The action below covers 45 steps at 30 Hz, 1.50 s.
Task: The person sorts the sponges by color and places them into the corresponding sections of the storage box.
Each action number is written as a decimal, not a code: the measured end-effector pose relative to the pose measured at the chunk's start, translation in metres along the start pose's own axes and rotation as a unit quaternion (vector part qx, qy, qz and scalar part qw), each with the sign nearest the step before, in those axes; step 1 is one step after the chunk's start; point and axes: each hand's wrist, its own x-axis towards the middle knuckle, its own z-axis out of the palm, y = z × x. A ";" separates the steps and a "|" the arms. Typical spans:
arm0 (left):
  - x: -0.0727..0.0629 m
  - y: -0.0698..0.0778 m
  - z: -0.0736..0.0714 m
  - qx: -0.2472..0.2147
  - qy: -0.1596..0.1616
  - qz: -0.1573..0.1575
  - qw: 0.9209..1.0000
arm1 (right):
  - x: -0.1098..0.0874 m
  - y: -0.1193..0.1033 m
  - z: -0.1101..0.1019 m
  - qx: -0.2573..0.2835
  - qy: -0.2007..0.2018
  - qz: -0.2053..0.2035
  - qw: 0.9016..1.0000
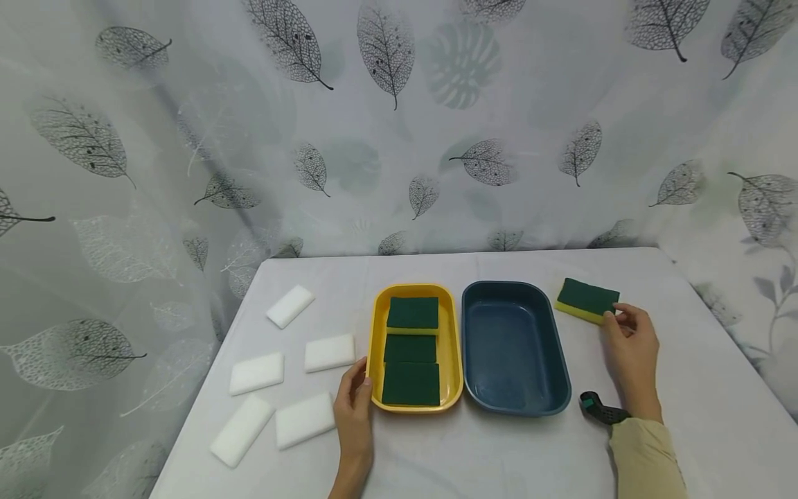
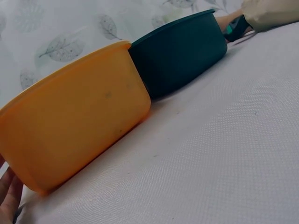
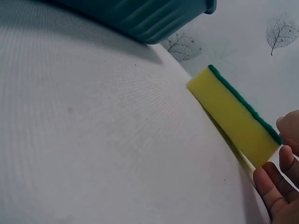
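In the head view my right hand pinches the right end of a green-and-yellow scouring sponge, with its green side up. The right wrist view shows the thumb at the green layer and fingertips at the lower edge; the sponge tilts, with a narrow gap beneath part of it. My left hand rests against the left side of a yellow tub, fingers and thumb near its rim. Three scouring sponges lie inside, green sides up. How far the left fingers reach beneath the rim is hidden.
A dark blue tub stands right beside the yellow one, with nothing inside. Several white sponges are scattered left of the tubs. A leaf-patterned curtain hangs behind the white-covered table.
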 end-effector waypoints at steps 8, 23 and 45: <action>0.000 0.001 0.000 0.003 0.000 -0.002 1.000 | 0.000 -0.005 0.000 -0.005 -0.023 0.023 0.999; 0.000 0.000 -0.001 0.004 0.004 -0.002 1.000 | -0.001 -0.004 0.001 -0.056 -0.127 0.001 0.990; 0.001 -0.001 -0.001 -0.002 -0.001 0.004 1.000 | 0.001 -0.005 0.001 -0.093 -0.128 -0.020 0.987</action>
